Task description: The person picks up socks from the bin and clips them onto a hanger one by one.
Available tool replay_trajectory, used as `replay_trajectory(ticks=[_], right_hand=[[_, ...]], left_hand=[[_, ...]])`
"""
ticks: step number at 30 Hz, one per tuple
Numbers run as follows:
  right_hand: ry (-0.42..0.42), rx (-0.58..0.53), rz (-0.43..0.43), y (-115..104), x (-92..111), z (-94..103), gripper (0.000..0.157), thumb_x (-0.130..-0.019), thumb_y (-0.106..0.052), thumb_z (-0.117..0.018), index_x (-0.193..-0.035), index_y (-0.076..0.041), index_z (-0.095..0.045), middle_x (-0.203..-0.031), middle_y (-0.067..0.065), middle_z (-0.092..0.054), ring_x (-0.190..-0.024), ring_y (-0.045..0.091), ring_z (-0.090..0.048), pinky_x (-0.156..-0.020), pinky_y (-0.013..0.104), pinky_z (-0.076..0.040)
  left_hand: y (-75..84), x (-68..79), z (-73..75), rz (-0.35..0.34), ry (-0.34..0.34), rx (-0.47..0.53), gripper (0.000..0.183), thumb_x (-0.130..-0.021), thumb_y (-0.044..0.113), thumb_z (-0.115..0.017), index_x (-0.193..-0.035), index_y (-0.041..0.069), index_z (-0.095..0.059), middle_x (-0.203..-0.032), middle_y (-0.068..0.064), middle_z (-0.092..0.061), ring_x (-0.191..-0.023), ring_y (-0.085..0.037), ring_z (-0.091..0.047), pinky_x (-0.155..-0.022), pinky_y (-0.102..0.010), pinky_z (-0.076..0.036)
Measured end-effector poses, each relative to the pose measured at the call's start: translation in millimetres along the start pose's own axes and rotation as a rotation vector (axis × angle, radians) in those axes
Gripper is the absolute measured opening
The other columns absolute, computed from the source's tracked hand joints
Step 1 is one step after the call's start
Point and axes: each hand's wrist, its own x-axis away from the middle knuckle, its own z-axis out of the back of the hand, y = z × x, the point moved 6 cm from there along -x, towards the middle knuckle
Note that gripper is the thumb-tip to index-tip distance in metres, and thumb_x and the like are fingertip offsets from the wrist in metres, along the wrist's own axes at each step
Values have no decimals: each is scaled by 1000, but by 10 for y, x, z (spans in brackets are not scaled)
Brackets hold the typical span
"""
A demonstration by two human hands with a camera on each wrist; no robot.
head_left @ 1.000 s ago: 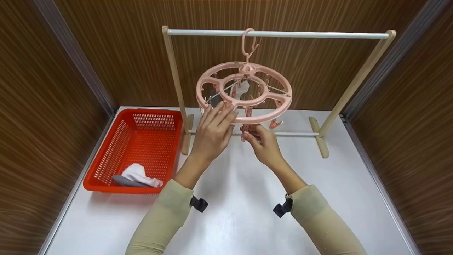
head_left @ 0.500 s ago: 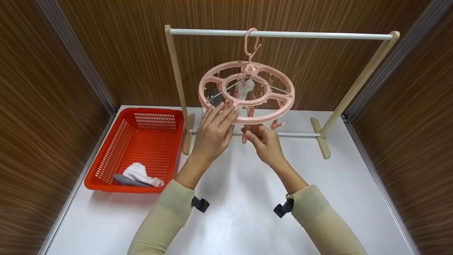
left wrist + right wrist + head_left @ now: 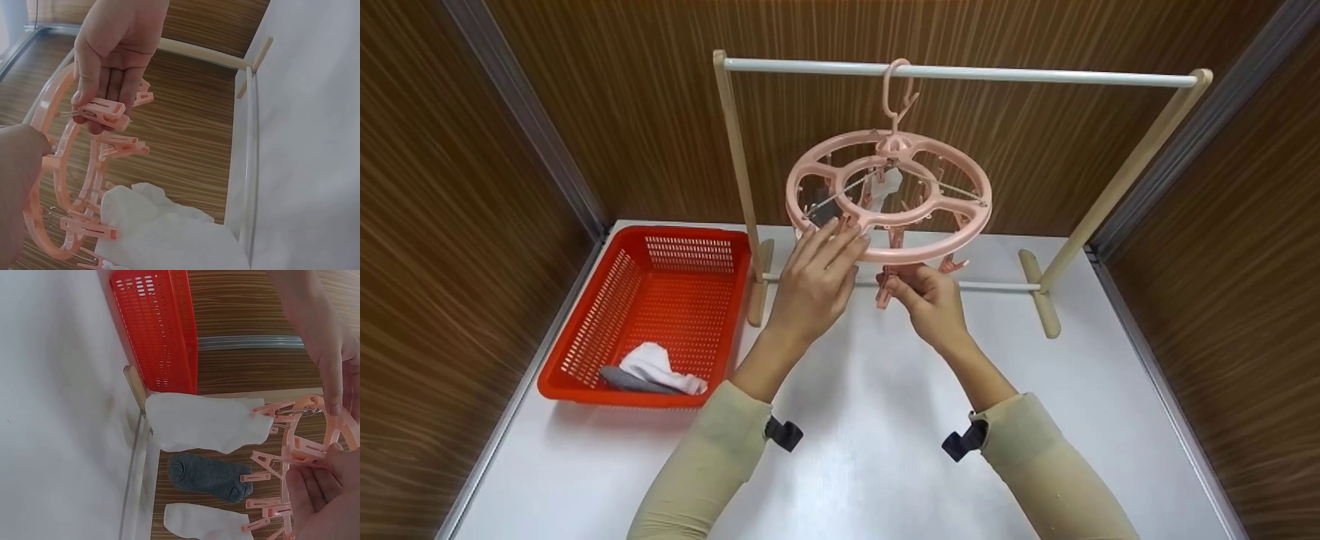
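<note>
A round pink clip hanger (image 3: 926, 253) hangs by its hook from the rack's white bar. My left hand (image 3: 814, 289) holds its near-left rim, fingers over the top and thumb lower down. Under the near rim, my right hand (image 3: 934, 304) pinches a pink clothespin (image 3: 884, 295) between thumb and fingers; no cloth shows in that pin in the left wrist view. The right wrist view has a white sock (image 3: 205, 422), a grey sock (image 3: 208, 478) and another white sock (image 3: 205, 523) clipped to the hanger. From above, the ring and hand partly hide these socks.
At the left stands a red basket (image 3: 556, 386) with a white sock (image 3: 649, 365) and a grey sock (image 3: 634, 382) inside. The rack has wooden side posts (image 3: 1125, 184) and a low white crossbar (image 3: 997, 286). Wood-grain walls (image 3: 645, 150) enclose the white table (image 3: 862, 465).
The whole scene has shifted slightly right in the head view. The pinched clothespin's lower end tilts a little more. Both hands keep their places on the hanger and pin.
</note>
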Motion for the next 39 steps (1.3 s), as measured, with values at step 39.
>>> replay_trajectory(ticks=[39], right_hand=[[13,-15,16,352,32,187,17,-94,-3,-65,-107,7,-70,-95,20,-75,-86,25,-73,-79,22,-57]], left_hand=[[-1391,1975,814,591,-366,-82,47,-88,4,-74,-133,6,-62,-128,-21,-63,-114,-44,-59,-94,-60,-50]])
